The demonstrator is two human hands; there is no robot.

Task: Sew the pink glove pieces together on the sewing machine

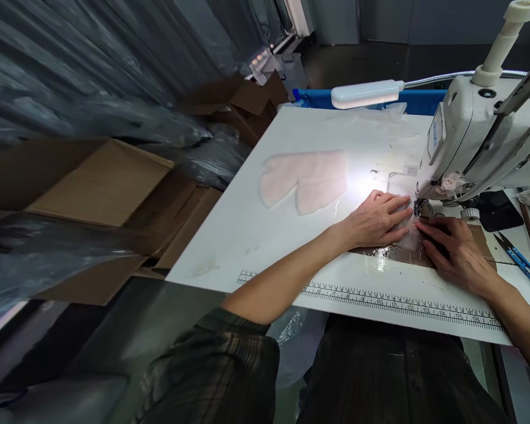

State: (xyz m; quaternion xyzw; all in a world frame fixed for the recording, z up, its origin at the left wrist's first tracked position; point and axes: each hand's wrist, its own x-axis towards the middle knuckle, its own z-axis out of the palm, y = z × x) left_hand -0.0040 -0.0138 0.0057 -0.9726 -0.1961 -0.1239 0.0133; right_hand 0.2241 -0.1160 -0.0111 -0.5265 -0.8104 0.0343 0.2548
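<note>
A white piece of fabric (410, 240) lies on the sewing machine bed, just left of the needle area. My left hand (380, 219) rests flat on it with the fingers stretched toward the presser foot (422, 207). On the other side of the foot, my right hand (454, 250) has its fingertips down at the fabric's right edge; whether they pinch it is hard to see. The white sewing machine (457, 129) stands over both hands. A pale pink, mitten-shaped fabric piece (320, 179) lies flat on the table to the left.
Blue thread snips (522, 262) and a dark flat object (499, 211) lie right of the machine foot. A white lamp (367, 94) hangs over the table's back. A printed ruler (380, 301) runs along the front edge. Open cardboard boxes (101, 182) stand left of the white table (229, 247).
</note>
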